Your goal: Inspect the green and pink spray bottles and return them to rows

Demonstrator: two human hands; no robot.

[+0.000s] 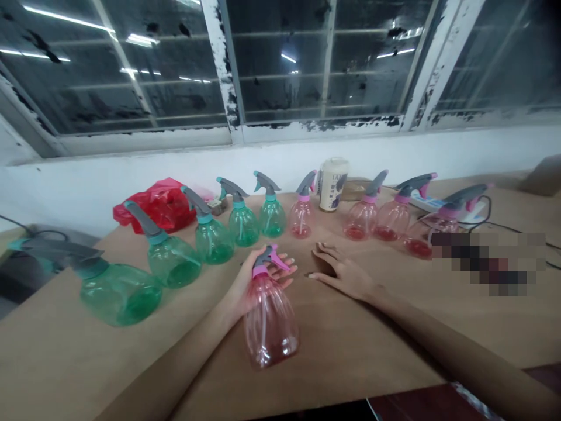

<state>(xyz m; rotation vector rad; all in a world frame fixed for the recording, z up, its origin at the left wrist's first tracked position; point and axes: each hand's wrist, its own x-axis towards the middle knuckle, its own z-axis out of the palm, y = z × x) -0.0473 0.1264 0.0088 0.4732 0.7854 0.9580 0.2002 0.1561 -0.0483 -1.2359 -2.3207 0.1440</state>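
Pink-tinted plastic spray bottle (272, 327) at lower centre, grasped near its collar in the left hand (245, 289), probably because of the narrower grip there; base contact with the desk (346, 362) hard to tell. Right hand (350, 278) released, fingers spread low over the wood-toned surface. Beyond, green bottles (175, 260) curving from the left toward upper centre, pink bottles (392, 219) continuing rightward, apparently grouped by colour for easy telling apart. Behind, red bag (164, 204), printed cup (333, 184) and, at right, power strip (471, 207). Farther back, white wall (175, 161) and dark, paint-chipped windows (284, 64) reflecting ceiling lights.
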